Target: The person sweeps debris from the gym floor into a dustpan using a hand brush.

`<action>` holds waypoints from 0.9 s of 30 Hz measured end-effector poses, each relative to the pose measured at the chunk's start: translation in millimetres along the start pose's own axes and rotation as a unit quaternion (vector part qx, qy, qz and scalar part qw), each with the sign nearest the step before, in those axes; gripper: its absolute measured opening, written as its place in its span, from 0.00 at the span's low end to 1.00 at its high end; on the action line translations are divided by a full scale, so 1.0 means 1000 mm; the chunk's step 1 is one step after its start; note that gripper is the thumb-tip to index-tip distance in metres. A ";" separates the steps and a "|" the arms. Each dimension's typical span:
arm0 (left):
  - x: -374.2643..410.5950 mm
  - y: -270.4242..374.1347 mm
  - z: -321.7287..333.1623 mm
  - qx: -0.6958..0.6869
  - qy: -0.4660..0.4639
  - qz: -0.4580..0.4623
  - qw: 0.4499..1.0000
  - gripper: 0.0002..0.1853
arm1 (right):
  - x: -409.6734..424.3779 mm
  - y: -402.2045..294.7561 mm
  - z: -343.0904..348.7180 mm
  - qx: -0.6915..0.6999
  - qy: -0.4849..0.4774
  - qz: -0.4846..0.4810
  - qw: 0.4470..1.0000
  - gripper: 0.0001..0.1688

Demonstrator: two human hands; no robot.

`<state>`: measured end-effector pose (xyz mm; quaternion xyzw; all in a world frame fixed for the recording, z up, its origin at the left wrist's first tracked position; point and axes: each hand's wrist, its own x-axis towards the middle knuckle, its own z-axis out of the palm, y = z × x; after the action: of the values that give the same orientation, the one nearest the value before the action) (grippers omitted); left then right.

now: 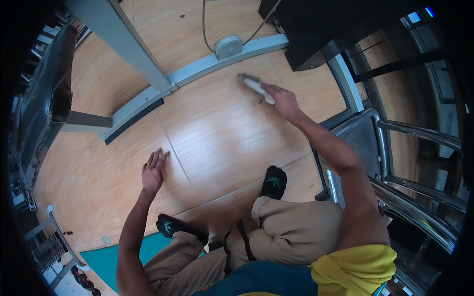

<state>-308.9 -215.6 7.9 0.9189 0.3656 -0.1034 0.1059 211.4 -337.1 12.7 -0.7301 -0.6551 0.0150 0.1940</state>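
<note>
My right hand (282,103) is closed around a pale-handled brush (256,87) with dark bristles. The brush lies low over the wood-look tiled floor (222,137), just in front of a pale grey machine frame, and looks slightly blurred. Whether its bristles touch the floor, I cannot tell. Small dark specks show on the floor beside the handle. Farther left and nearer my body, my left hand (153,173) rests on the floor with its fingers spread and nothing in it. My feet in dark socks stand between and below the hands.
A grey steel beam (196,72) with a cable pulley (229,47) crosses ahead. Left are a grey upright (122,40) and a worn black padded seat (44,100). Chrome tubing (414,131) stands close on the right, a black housing (314,29) ahead. A green mat (107,261) lies lower left.
</note>
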 end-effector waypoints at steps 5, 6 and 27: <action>0.010 -0.014 -0.002 -0.030 -0.050 0.021 0.998 0.37 | -0.023 0.075 -0.032 -0.212 -0.091 0.217 0.949 0.28; 0.010 -0.014 0.002 -0.030 -0.049 0.033 0.998 0.37 | -0.035 0.085 -0.031 -0.218 -0.098 0.237 0.942 0.26; 0.009 -0.009 0.002 -0.035 -0.048 0.021 0.998 0.39 | 0.028 0.041 -0.005 -0.156 -0.071 0.264 0.949 0.20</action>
<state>-308.9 -204.3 2.6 0.9162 0.3439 -0.1323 0.1576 255.2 -313.8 11.5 -0.8950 -0.4453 0.0152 0.0201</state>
